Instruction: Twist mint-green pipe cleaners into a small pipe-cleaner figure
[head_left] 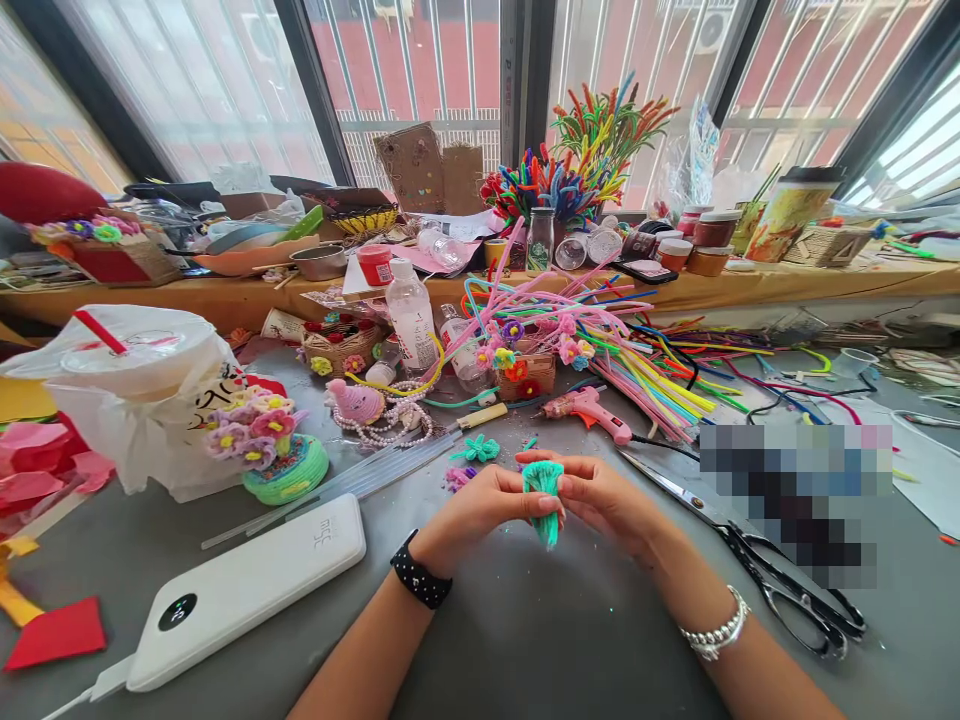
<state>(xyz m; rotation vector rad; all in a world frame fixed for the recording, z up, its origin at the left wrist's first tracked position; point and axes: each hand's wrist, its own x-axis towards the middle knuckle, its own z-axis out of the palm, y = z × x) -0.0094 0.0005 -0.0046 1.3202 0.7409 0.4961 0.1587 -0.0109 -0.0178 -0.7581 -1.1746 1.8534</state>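
Note:
Both my hands meet over the grey table near its front, pinching a folded teal pipe cleaner bundle (543, 492) between them. My left hand (487, 505), with a black watch on its wrist, has its fingers closed on the bundle's left side. My right hand (600, 495), with a silver bracelet on its wrist, grips the bundle from the right. A finished teal pipe cleaner flower (480, 449) lies just beyond my hands. Next to it sits a small purple piece (456, 478).
Black scissors (780, 575) lie to the right. A pink glue gun (589, 410) and a heap of coloured pipe cleaners (637, 360) lie beyond my hands. A white power bank (240, 590), clear glue sticks (360, 480), a flower pot craft (274, 445) and a bagged drink cup (139, 385) occupy the left.

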